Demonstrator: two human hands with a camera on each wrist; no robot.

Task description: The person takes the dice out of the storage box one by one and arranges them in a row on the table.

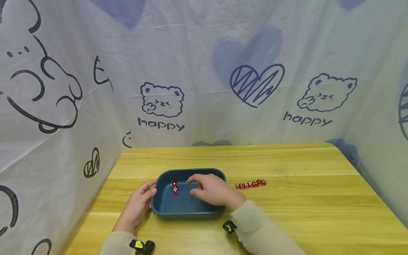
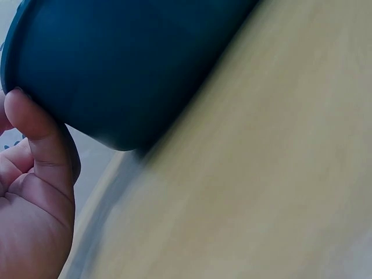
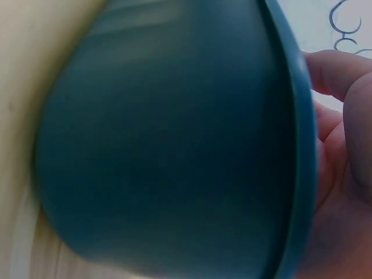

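Observation:
A dark blue-green oval-cornered tray (image 1: 188, 215) sits on the table. My left hand (image 1: 138, 203) holds it at its left end, thumb by the rim. In the left wrist view the thumb (image 2: 43, 136) lies up against the tray's outer wall. Over the right half of the tray reaches my right hand (image 1: 211, 189), index finger and thumb apart with nothing seen between them. Red dice with white pips (image 1: 175, 190) lie inside, left of those fingertips. The right wrist view is mostly filled by the tray's outer wall (image 3: 174, 139), with part of the right hand beyond its rim.
Right of the tray, several red dice (image 1: 250, 184) form a row on the wooden table (image 1: 302, 198). A white cloth (image 1: 197, 113) printed with bears and hearts hangs behind the table and along its sides. Black wrist cameras (image 1: 229, 227) sit at both cuffs.

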